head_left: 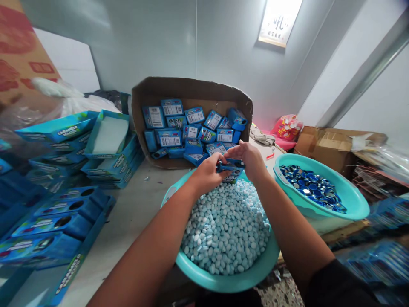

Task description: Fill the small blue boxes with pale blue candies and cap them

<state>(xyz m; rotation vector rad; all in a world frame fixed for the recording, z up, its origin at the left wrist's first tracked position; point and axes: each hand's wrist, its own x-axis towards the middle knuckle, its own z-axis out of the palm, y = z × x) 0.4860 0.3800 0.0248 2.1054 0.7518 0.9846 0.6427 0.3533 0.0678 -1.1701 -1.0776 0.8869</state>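
Both my hands hold one small blue candy box (230,167) above the far side of a teal basin (223,279). My left hand (209,172) grips the box's left end and my right hand (251,157) covers its right end and top. The basin is heaped with several pale blue candies (226,226). Just behind my hands a brown cardboard tray (191,91) leans up, filled with several of the same small blue boxes (191,128).
A second teal basin (348,200) at the right holds several dark blue round caps (311,185). Blue display cartons (64,128) are stacked at the left, with flat ones (54,221) in front. Cardboard boxes (329,145) and a red bag (287,127) sit at the back right.
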